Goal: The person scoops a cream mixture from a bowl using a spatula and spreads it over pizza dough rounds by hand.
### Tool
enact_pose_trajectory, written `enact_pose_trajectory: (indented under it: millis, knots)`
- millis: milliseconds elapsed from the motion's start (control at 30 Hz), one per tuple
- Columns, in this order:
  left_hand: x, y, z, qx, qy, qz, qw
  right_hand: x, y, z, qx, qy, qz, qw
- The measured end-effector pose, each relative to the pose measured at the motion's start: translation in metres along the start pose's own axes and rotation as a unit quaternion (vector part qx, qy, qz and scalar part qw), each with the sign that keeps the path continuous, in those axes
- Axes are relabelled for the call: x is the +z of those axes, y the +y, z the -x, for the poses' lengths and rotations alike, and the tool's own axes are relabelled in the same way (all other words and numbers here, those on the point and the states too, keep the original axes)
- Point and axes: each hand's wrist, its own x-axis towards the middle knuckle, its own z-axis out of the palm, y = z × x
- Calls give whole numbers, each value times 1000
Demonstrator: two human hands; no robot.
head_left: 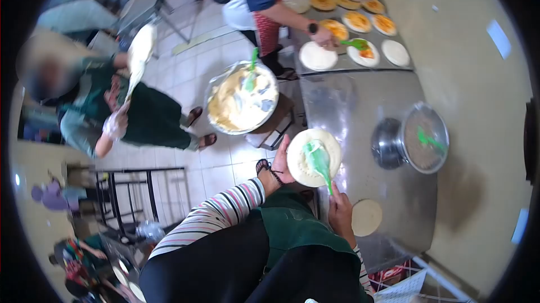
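Observation:
My left hand (pixel 283 162) supports a round pale flatbread (pixel 300 172) from its left edge, near the table's front side. White cream lies on the middle of the flatbread. With my right hand (pixel 340 211) I grip the handle of a green spatula (pixel 319 162), whose blade rests in that cream. Another plain flatbread (pixel 367 217) lies on the metal table close to my right hand. To the left, a large bowl of creamy mixture (pixel 239 103) stands on a stool, with a second green spatula (pixel 251 72) in it.
A steel bowl (pixel 426 140) with a green utensil stands on the metal table (pixel 349 106). Farther back, a co-worker's hand (pixel 325 37) spreads orange topping on flatbreads (pixel 363 54). At left, another person's gloved hand (pixel 115 124) holds up a large cream-coated paddle (pixel 140 50).

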Motion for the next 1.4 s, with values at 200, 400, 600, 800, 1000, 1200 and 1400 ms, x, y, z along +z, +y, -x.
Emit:
enact_pose_trajectory:
  millis: [200, 400, 600, 800, 1000, 1200, 1400]
  knots:
    - [-83, 66, 68, 228, 67, -4, 971, 85, -40, -37, -97, -202, -75, 972]
    - [-117, 162, 165, 200, 102, 67, 972, 105, -113, -100, 83, -483, -189, 851]
    - [-131, 217, 205, 212, 133, 106, 962, 162, -96, -209, 234, -380, -260, 856]
    - [-142, 206, 246, 246, 148, 145, 947, 295, -20, -305, -163, -259, 369, 878]
    - [-138, 185, 256, 307, 195, 172, 915, 373, 7, -331, -234, -325, 429, 809]
    - [-132, 179, 235, 345, 193, 191, 899, 379, 10, -329, -306, -447, 395, 742]
    - [-122, 176, 220, 376, 189, 200, 885, 312, 1, -384, 296, -627, -11, 720]
